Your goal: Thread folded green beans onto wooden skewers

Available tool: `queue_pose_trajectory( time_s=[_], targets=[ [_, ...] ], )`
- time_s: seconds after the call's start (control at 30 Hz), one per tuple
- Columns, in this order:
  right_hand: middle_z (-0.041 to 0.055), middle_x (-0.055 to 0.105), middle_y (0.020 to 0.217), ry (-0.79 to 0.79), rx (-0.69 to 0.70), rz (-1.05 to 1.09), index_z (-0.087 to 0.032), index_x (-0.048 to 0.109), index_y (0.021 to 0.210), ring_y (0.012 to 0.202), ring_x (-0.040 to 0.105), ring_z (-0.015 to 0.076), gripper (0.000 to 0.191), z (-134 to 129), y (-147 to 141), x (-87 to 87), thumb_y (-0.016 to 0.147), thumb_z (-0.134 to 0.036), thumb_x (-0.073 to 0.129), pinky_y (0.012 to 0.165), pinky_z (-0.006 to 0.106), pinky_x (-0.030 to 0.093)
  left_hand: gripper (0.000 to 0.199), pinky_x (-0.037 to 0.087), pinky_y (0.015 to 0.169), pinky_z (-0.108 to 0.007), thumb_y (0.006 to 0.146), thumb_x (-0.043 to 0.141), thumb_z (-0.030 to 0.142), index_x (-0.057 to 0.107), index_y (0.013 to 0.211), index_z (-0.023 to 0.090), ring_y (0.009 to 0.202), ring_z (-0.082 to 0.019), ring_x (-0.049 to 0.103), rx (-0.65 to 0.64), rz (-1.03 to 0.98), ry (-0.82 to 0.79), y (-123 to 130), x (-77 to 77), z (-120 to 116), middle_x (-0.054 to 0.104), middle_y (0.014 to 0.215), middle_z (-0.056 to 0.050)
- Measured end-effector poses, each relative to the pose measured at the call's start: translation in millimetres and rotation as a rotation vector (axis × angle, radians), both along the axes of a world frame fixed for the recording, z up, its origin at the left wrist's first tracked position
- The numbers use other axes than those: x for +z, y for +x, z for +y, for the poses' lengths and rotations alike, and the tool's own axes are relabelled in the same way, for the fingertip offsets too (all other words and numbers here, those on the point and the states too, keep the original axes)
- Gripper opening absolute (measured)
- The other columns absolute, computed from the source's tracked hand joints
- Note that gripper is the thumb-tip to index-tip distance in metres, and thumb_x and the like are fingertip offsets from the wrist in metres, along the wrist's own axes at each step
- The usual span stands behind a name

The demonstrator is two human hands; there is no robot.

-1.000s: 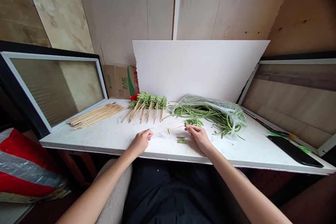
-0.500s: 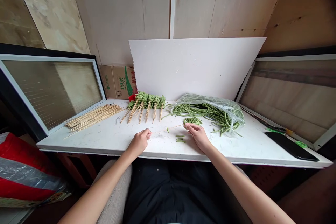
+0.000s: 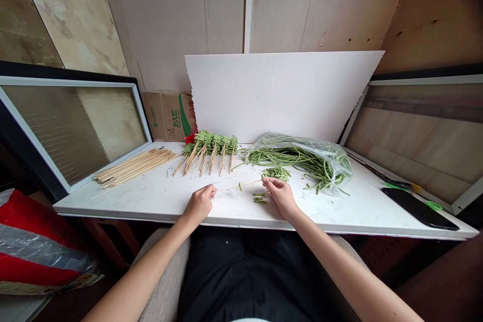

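Observation:
A thin wooden skewer (image 3: 251,182) spans the gap between my two hands above the white table. One short piece of green bean (image 3: 240,186) is on it, around the middle. My left hand (image 3: 200,202) is closed in a pinch on the skewer's left end. On the right end, the fingers of my right hand (image 3: 279,195) are pinched together. Several cut bean pieces (image 3: 259,200) lie beside my right hand, close to the table's front. A heap of more cut pieces (image 3: 278,174) is just beyond that hand, partly behind the fingers.
Bare skewers (image 3: 134,167) lie in a pile at left. Filled bean skewers (image 3: 211,145) are stacked at the back, before a cardboard box (image 3: 169,116). Long beans (image 3: 290,157) spill from a clear plastic bag (image 3: 335,153). A black phone (image 3: 418,208) rests at right, near scissors (image 3: 396,181).
My right hand has shifted very slightly left. The skewer and bean piece stay almost in place, and my left hand has barely moved.

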State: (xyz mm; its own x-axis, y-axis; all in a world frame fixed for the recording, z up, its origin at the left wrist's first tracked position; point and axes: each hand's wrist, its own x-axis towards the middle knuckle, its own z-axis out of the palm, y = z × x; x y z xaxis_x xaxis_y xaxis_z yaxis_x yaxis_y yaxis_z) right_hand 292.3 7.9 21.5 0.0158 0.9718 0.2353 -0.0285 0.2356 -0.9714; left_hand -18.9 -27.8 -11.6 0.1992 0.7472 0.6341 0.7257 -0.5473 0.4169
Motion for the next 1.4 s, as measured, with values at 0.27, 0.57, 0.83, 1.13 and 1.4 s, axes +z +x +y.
queue_pose_trajectory(
  time_s=[0.27, 0.57, 0.83, 1.13, 1.4],
  targets=[
    [0.0098, 0.077, 0.096, 0.058, 0.038, -0.049, -0.02, 0.076, 0.078, 0.087, 0.069, 0.0267, 0.049, -14.3, -20.6, -3.7, 0.075, -0.069, 0.079, 0.075, 0.035, 0.051, 0.041, 0.055, 0.073, -0.024, 0.072, 0.039, -0.008, 0.059, 0.092, 0.022, 0.086, -0.018, 0.073, -0.027, -0.02, -0.008, 10.9, -3.4, -3.0, 0.067, 0.08, -0.002],
    [0.0112, 0.078, 0.098, 0.089, 0.082, -0.078, -0.02, 0.079, 0.081, 0.083, 0.068, 0.0253, 0.043, -15.5, -29.5, -14.7, 0.076, -0.063, 0.081, 0.069, 0.034, 0.049, 0.032, 0.053, 0.071, -0.024, 0.083, 0.04, -0.002, 0.058, 0.094, 0.022, 0.075, -0.017, 0.07, -0.06, -0.015, -0.012, 23.2, -3.3, -11.1, 0.066, 0.076, -0.002],
    [0.0097, 0.078, 0.11, 0.122, 0.119, -0.119, -0.023, 0.079, 0.082, 0.104, 0.069, 0.029, 0.035, -13.3, -16.3, 9.3, 0.083, -0.058, 0.076, 0.085, 0.036, 0.05, 0.02, 0.049, 0.071, -0.026, 0.095, 0.042, 0.01, 0.058, 0.095, 0.022, 0.072, -0.017, 0.066, -0.046, -0.042, -0.026, 26.2, 2.3, -12.2, 0.065, 0.076, -0.002],
    [0.01, 0.076, 0.095, 0.389, 0.184, -0.838, -0.027, 0.084, 0.093, 0.1, 0.061, 0.0322, 0.02, 7.3, 29.7, 14.7, 0.089, -0.043, 0.072, 0.094, 0.044, 0.045, 0.016, 0.047, 0.071, -0.027, 0.097, 0.045, 0.015, 0.06, 0.096, 0.022, 0.072, -0.018, 0.065, 0.044, -0.116, -0.048, 14.5, 1.1, -3.2, 0.067, 0.076, -0.001],
    [0.0085, 0.076, 0.094, 0.379, 0.217, -1.03, -0.023, 0.078, 0.088, 0.098, 0.062, 0.03, 0.009, 4.1, 26.9, 13.4, 0.089, -0.023, 0.069, 0.091, 0.042, 0.047, 0.015, 0.046, 0.07, -0.027, 0.099, 0.045, 0.017, 0.059, 0.095, 0.022, 0.07, -0.017, 0.063, 0.035, -0.129, -0.07, 15.1, 2.0, -1.9, 0.066, 0.076, 0.0]
  ],
)
